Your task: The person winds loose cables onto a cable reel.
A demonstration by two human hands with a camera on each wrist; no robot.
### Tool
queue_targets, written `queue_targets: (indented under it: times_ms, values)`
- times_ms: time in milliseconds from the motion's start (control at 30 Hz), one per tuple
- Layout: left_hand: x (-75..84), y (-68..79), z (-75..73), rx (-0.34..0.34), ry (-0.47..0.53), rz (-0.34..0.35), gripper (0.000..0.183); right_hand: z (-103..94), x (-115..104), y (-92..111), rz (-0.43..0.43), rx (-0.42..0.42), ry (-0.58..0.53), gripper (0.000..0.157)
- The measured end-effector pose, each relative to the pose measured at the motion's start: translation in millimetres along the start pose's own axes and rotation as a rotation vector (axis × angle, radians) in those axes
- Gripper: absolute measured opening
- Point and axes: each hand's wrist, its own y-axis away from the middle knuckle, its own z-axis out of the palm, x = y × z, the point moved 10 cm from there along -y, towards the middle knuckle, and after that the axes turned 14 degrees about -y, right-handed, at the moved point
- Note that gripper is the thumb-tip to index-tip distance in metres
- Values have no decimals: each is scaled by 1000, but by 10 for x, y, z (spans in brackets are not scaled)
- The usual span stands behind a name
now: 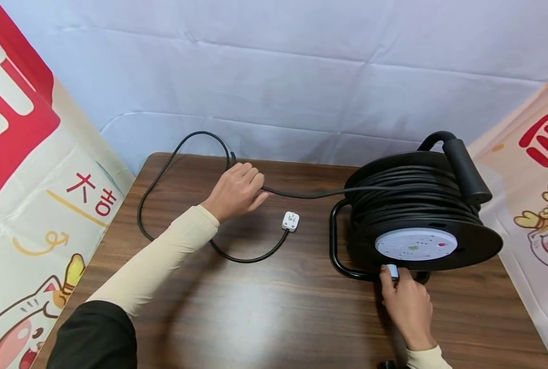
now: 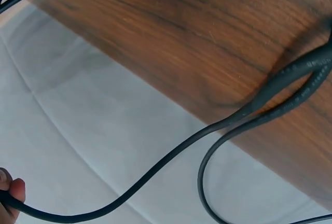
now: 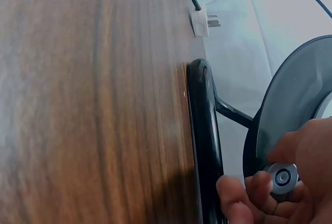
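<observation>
A black cable reel [image 1: 417, 197] stands on the right of the table, wound with several turns of black cable. My left hand [image 1: 238, 189] grips the loose cable [image 1: 308, 196], which runs from that hand to the reel. At the reel's front, my right hand [image 1: 407, 305] pinches a small light grey knob [image 1: 393, 271] below the white socket panel [image 1: 416, 244]. In the right wrist view, fingers curl round the knob [image 3: 282, 177], and some fingertips lie against the black tube frame [image 3: 205, 130]. The cable's white plug [image 1: 291, 221] lies mid-table, prongs pointing away.
A loop of cable [image 1: 140, 205] lies left of my left hand, passing under the forearm. The reel's black handle [image 1: 466, 171] sticks up at its right. White cloth [image 1: 274, 87] hangs behind the wooden table [image 1: 301, 318], and printed cloths [image 1: 71, 169] flank it.
</observation>
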Motion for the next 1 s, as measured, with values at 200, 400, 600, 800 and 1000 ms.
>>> queue_targets:
  times_ms: [200,400,600,800,1000]
  values:
    - [94,-7,-21,30,11,16,36,90,-24,5,-2,-56,-46,43]
    - [119,-28,15,6,11,24,39,146,-63,25,-15,-80,-114,40]
    - [130,-40,31,-10,-5,34,40,203,-105,22,-47,-87,-169,37]
    - [160,-79,8,9,-13,43,35,337,-149,26,-21,-155,-234,41]
    - [141,-75,23,10,-16,29,34,386,-230,27,8,-197,-285,47]
